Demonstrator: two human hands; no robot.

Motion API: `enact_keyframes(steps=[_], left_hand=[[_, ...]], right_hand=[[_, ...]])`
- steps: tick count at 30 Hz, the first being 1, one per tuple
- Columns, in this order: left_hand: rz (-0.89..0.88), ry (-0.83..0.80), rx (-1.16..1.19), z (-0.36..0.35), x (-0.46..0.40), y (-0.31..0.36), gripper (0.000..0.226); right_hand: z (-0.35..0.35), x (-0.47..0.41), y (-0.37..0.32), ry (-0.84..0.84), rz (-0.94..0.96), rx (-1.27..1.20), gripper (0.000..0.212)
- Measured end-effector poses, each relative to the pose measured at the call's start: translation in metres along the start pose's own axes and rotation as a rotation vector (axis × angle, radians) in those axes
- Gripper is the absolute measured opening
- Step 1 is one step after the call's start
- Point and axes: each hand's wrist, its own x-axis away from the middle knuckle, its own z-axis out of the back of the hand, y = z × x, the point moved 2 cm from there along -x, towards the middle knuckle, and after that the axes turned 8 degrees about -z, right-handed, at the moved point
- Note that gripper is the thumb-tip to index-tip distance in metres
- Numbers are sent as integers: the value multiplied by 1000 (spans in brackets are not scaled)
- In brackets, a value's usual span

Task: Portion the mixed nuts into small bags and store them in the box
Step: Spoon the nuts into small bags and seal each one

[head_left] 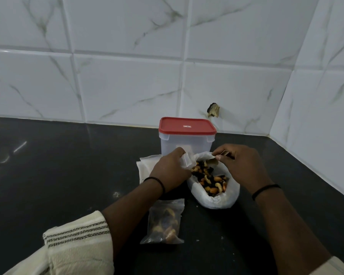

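1. A big white bag (213,197) sits open on the dark table (68,165), and it is full of mixed nuts (209,179).
2. The left hand (170,169) is at the left edge of the big bag. Its grip is curled around a small clear bag (186,160), held right over the nuts.
3. The right hand (244,165) is at the far rim of the big bag. Its thumb and fingers pinch a small brown thing (224,153); I cannot tell what it is.
4. A small bag with nuts inside (164,223) lies flat on the table, just in front of the left wrist. It is near the big bag but does not touch it.
5. A few more flat little bags (146,165) lie in a pile under the left hand.
6. The box (187,143) stands behind the big bag, close to the wall. It is clear, and its red lid (187,126) is on.
7. Each wrist has a thin black band (157,180).
8. The wall has white tiles (127,86) with grey lines, and there is a small broken hole (213,110) low on it.
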Motion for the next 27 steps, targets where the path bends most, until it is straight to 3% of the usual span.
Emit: enact_keyframes(steps=[14, 22, 27], left_hand=[[-15, 5, -10, 0, 0, 0, 32], [-1, -5, 1, 0, 0, -2, 33], [-10, -1, -2, -1, 0, -2, 31]], right_hand=[[-5, 1, -2, -29, -29, -223, 18], [6, -1, 2, -110, -37, -175, 17], [20, -2, 3, -9, -69, -191, 15]])
